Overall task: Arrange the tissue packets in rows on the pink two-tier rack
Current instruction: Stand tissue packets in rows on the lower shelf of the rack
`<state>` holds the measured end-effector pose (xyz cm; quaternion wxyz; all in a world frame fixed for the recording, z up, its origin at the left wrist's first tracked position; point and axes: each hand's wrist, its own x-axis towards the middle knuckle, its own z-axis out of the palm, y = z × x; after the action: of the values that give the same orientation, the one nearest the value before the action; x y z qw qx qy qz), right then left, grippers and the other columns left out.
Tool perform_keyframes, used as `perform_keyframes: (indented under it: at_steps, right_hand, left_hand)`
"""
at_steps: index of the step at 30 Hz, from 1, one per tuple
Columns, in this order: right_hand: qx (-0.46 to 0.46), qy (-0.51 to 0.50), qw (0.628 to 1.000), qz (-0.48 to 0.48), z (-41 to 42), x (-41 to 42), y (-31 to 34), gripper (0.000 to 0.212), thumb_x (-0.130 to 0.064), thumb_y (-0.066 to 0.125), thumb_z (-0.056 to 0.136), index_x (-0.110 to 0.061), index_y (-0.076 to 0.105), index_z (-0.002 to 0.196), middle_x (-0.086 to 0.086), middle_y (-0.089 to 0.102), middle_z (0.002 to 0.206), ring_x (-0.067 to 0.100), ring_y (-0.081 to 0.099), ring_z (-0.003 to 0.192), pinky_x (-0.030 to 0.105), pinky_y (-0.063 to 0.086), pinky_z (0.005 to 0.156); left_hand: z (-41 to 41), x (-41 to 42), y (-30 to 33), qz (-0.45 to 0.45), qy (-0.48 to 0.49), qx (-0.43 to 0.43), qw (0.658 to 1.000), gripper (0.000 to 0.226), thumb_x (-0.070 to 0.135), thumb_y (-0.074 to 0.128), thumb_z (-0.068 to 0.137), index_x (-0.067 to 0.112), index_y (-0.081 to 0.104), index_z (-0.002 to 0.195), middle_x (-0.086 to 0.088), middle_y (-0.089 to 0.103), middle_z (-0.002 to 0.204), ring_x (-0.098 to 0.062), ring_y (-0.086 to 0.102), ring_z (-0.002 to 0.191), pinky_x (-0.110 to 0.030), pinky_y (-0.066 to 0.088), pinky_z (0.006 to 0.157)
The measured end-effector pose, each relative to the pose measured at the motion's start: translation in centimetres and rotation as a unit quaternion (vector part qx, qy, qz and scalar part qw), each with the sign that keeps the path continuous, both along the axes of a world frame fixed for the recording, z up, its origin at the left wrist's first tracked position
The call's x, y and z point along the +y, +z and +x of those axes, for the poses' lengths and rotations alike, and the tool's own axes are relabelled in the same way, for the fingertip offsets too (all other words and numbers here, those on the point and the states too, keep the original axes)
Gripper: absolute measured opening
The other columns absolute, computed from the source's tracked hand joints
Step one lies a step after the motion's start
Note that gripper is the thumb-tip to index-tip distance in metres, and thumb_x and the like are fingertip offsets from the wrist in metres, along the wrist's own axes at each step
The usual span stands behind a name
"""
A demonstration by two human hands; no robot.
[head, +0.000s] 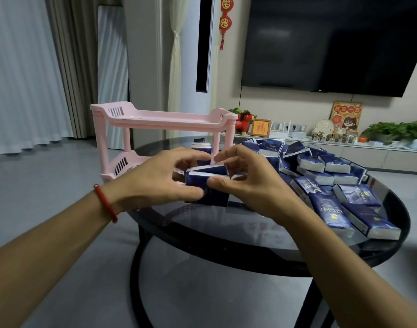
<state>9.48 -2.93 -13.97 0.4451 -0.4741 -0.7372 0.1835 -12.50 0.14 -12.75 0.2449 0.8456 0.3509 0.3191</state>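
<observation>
Left hand: the left hand point(155, 176) curls its fingers and thumb round the left end of a small bunch of tissue packets point(208, 188), a red bracelet point(106, 202) on its wrist.
Right hand: the right hand point(247, 183) pinches the right end of the same bunch, thumb in front, fingers bent over the top.
Held packets: dark blue, pressed together, raised just in front of the rack's lower shelf.
Rack: the pink rack point(160, 119) stands at the table's far left edge; its top shelf shows bare pink; one packet point(201, 147) stands behind it.
Loose packets: a pile point(333, 183) covers the right side of the table, reaching its right edge.
Table: a round dark glass table point(226, 228) carries everything.
</observation>
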Motion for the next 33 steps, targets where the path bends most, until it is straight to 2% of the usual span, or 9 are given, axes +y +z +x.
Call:
perform_keyframes:
  at_steps: [2, 5, 8, 10, 13, 15, 21, 26, 33]
  right_hand:
    - [-0.014, -0.002, 1.0, 0.026, -0.5, 0.5, 0.4, 0.043, -0.038, 0.086, 0.077, -0.03, 0.065, 0.113, -0.004, 0.067, 0.099, 0.01, 0.065, 0.086, 0.037, 0.059, 0.081]
    - [0.001, -0.02, 0.998, 0.052, -0.4, 1.4, 0.5, 0.034, -0.041, 0.076, 0.085, -0.028, 0.063, 0.113, -0.011, 0.068, 0.104, 0.004, 0.066, 0.095, 0.033, 0.059, 0.088]
    - [0.08, -0.089, 0.99, 0.078, 0.7, 2.1, 0.4, 0.007, -0.024, 0.065, 0.096, -0.025, 0.065, 0.103, -0.006, 0.072, 0.094, 0.008, 0.07, 0.089, 0.041, 0.061, 0.084]
    - [0.108, -0.132, 0.983, 0.074, 1.0, 2.5, 0.5, 0.007, -0.018, 0.063, 0.096, -0.024, 0.066, 0.098, -0.002, 0.073, 0.087, 0.015, 0.071, 0.082, 0.046, 0.062, 0.079]
    - [0.087, -0.169, 0.98, 0.055, 0.7, 3.1, 0.6, 0.01, -0.017, 0.061, 0.093, -0.024, 0.065, 0.099, -0.004, 0.071, 0.086, 0.013, 0.069, 0.082, 0.042, 0.061, 0.08]
    - [0.087, -0.181, 0.979, 0.02, 0.6, 3.9, 0.9, 0.013, -0.018, 0.06, 0.093, -0.021, 0.064, 0.104, -0.006, 0.07, 0.088, 0.011, 0.067, 0.083, 0.042, 0.06, 0.082]
    - [0.036, -0.14, 0.986, -0.082, 0.0, 6.6, 1.2, 0.023, -0.027, 0.066, 0.088, -0.026, 0.054, 0.108, -0.002, 0.069, 0.099, 0.019, 0.068, 0.095, 0.048, 0.057, 0.09]
    - [0.048, -0.1, 0.988, -0.109, -0.5, 7.8, 0.1, 0.04, -0.021, 0.073, 0.087, -0.019, 0.052, 0.121, 0.004, 0.065, 0.106, 0.022, 0.068, 0.096, 0.037, 0.057, 0.081]
    - [0.034, -0.074, 0.993, -0.09, -0.3, 8.1, -0.9, 0.038, -0.012, 0.073, 0.085, -0.02, 0.056, 0.118, 0.007, 0.069, 0.111, 0.026, 0.07, 0.099, 0.046, 0.059, 0.091]
  left_hand:
    - [0.2, 0.5, 0.5, 0.044, 0.023, 0.036, 0.998, 0.049, 0.024, 0.086, 0.079, 0.038, 0.07, 0.124, 0.017, 0.063, 0.111, 0.002, 0.064, 0.1, -0.015, 0.053, 0.08]
    - [-0.2, 2.4, 0.7, 0.007, 0.047, -0.008, 0.999, 0.036, 0.022, 0.087, 0.078, 0.033, 0.073, 0.109, 0.01, 0.072, 0.105, -0.004, 0.07, 0.094, -0.022, 0.056, 0.082]
    - [-0.4, 5.0, -0.2, -0.055, 0.089, -0.096, 0.99, 0.047, 0.024, 0.085, 0.071, 0.022, 0.069, 0.115, -0.003, 0.076, 0.107, -0.02, 0.072, 0.102, -0.036, 0.059, 0.09]
    - [-0.1, 6.5, -0.8, -0.081, 0.1, -0.118, 0.985, 0.06, 0.029, 0.083, 0.067, 0.018, 0.063, 0.122, -0.007, 0.074, 0.113, -0.024, 0.071, 0.106, -0.041, 0.06, 0.093]
    - [0.7, 8.5, -1.3, -0.102, 0.116, -0.122, 0.98, 0.056, 0.023, 0.088, 0.077, 0.018, 0.06, 0.126, -0.007, 0.074, 0.115, -0.023, 0.071, 0.105, -0.036, 0.061, 0.085]
    - [1.2, 9.4, -1.5, -0.122, 0.133, -0.121, 0.976, 0.052, 0.016, 0.086, 0.081, 0.014, 0.062, 0.127, -0.007, 0.075, 0.114, -0.024, 0.072, 0.105, -0.033, 0.06, 0.079]
    - [2.1, 10.7, -2.3, -0.14, 0.13, -0.048, 0.98, 0.034, 0.012, 0.081, 0.087, 0.012, 0.067, 0.118, -0.01, 0.076, 0.112, -0.027, 0.073, 0.104, -0.042, 0.06, 0.088]
    - [2.5, 11.1, -2.0, -0.095, 0.141, 0.016, 0.985, 0.058, 0.013, 0.087, 0.079, 0.018, 0.051, 0.124, -0.009, 0.069, 0.125, -0.027, 0.071, 0.106, -0.047, 0.057, 0.099]
    - [3.0, 11.4, -2.2, -0.055, 0.171, 0.026, 0.983, 0.058, 0.024, 0.089, 0.079, 0.018, 0.052, 0.123, -0.007, 0.071, 0.118, -0.025, 0.07, 0.102, -0.045, 0.057, 0.098]
